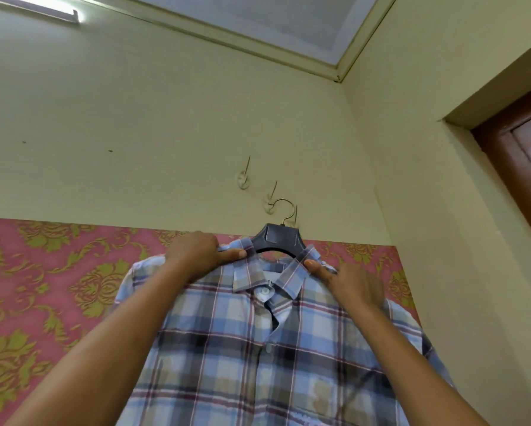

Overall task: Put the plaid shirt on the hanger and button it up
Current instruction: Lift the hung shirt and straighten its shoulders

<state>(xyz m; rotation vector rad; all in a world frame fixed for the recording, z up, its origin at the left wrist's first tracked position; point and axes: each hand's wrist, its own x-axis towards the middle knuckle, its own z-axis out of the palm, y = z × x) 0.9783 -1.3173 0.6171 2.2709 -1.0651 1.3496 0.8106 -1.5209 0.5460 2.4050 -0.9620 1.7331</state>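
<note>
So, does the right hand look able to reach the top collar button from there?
Probably yes: the right hand holds the plaid shirt by its collar, close beside the top button, which faces outward with nothing covering it.

plaid shirt point(258, 348): blue, white, tan, maroon check
hanger point(275, 239): dark grey, gold hook
wallpaper point(43, 287): pink, olive floral
upper wall point(135, 118): cream

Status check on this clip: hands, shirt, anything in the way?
Left hand and right hand both grip shirt at the shoulders. Shirt on hanger, front gaping near the top. Nothing seen in the way.
</note>
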